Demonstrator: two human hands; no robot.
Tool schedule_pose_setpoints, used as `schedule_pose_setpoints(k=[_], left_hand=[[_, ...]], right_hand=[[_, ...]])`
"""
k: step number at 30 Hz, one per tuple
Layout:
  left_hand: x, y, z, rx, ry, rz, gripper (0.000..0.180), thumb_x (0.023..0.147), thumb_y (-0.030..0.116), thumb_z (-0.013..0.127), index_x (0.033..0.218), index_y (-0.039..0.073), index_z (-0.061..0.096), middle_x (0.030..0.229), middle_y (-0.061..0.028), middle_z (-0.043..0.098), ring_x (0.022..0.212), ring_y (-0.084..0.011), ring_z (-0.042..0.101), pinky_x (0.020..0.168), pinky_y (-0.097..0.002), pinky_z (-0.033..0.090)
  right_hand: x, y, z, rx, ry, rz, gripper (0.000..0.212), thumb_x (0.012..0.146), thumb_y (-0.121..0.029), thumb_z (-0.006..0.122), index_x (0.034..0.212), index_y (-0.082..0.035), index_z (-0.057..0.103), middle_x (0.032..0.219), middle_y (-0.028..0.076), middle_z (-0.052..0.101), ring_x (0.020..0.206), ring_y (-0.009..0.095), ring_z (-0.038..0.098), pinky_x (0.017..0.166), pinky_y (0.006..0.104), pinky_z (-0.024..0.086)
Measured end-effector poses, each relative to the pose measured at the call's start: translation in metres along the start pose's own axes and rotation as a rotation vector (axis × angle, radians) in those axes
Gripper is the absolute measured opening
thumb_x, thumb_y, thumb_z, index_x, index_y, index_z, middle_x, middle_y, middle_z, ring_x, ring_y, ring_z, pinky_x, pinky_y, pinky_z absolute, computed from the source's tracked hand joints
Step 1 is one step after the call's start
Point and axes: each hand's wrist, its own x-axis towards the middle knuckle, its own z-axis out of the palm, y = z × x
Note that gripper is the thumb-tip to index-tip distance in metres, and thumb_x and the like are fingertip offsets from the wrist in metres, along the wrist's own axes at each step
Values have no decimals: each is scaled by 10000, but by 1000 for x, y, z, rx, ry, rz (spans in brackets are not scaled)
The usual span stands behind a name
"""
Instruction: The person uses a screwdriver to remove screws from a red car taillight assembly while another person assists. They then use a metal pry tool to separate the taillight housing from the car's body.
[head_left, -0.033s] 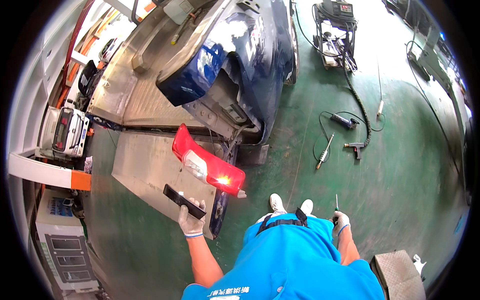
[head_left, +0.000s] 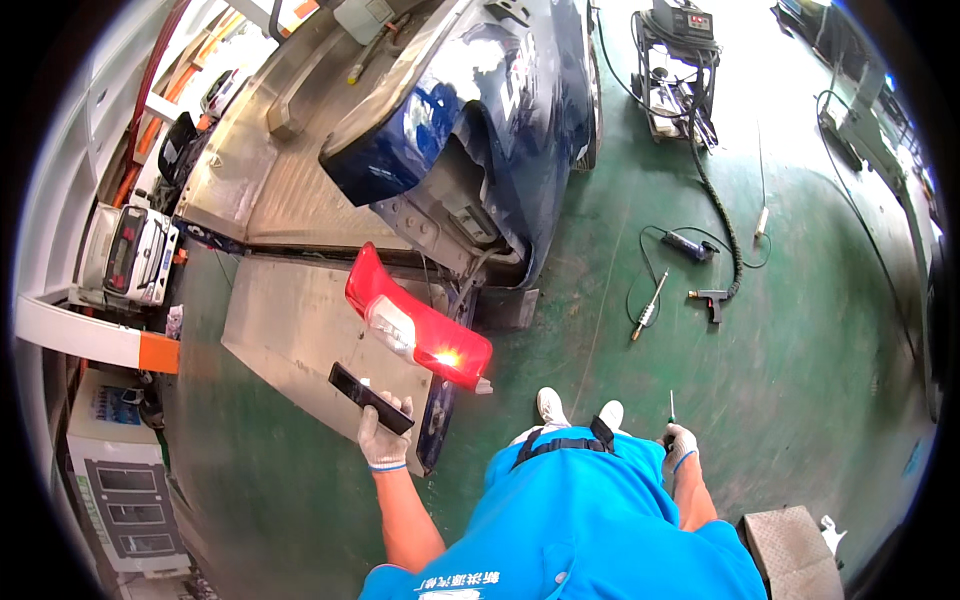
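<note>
My left hand [head_left: 383, 437], in a white knit glove, grips a black phone [head_left: 370, 397] held edge-up above the lowered tailgate [head_left: 290, 338]. Just beyond it is a long red tail light [head_left: 425, 320] with a whitish section and a bright glowing spot near its right end. That lamp sits outside the torn rear corner of a dark blue pickup [head_left: 440, 130]; how it is held there I cannot tell. By my right hip, my gloved right hand [head_left: 681, 441] closes round a screwdriver [head_left: 672, 408], its thin shaft pointing away from me.
On the green floor ahead to the right lie a welding gun [head_left: 711, 300] on a thick cable, an angle grinder [head_left: 690, 246] and a slide-hammer-like rod [head_left: 650, 308]. A welder cart [head_left: 678, 75] stands farther off. Close at right is a textured grey box [head_left: 792, 553]. An orange-and-white beam [head_left: 110, 340] crosses at left.
The view has shifted very slightly. Both hands keep their hold on the phone and the screwdriver, with no other visible change.
</note>
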Motion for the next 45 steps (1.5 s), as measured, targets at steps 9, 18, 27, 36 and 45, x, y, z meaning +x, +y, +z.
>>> schedule_pose_setpoints(k=[9, 18, 27, 36, 45], left_hand=[[-5, -11, 2, -13, 7, -6, 331, 988, 164, 611, 1311, 102, 572, 1117, -124, 665, 1040, -276, 659, 1070, -535, 469], [-10, -14, -4, -44, -9, -9, 358, 1005, 191, 595, 1357, 129, 564, 1116, -122, 668, 1011, -271, 664, 1059, -515, 479], [-9, -14, -1, -82, -64, -39, 415, 1013, 170, 570, 1424, 153, 510, 1147, -134, 658, 1051, -288, 653, 1066, -531, 472], [-11, -14, 11, -127, -184, 4, 507, 996, 94, 573, 1484, 117, 437, 1139, -148, 656, 1081, -301, 659, 1064, -587, 467], [-13, -16, 19, -120, -144, -42, 473, 951, 101, 642, 1403, 113, 503, 1139, -165, 674, 1032, -335, 675, 1017, -595, 496]], right_hand=[[13, 1, -12, -34, -87, -47, 111, 888, -120, 649, 865, -54, 563, 685, 79, 506, 569, 248, 522, 512, 407, 489], [-6, -6, -2, -150, -73, -43, 109, 898, -124, 638, 838, -68, 567, 672, 66, 494, 572, 226, 501, 514, 396, 461], [15, -5, -8, -150, -80, -74, 90, 911, -124, 642, 886, -69, 575, 688, 59, 490, 571, 220, 508, 519, 412, 493], [-16, -5, 7, -229, -84, -72, 99, 910, -130, 640, 854, -83, 573, 644, 38, 460, 551, 193, 469, 486, 363, 386], [-15, -5, 9, -291, -26, -66, 117, 904, -147, 662, 848, -76, 588, 663, 37, 477, 546, 181, 470, 480, 354, 387]])
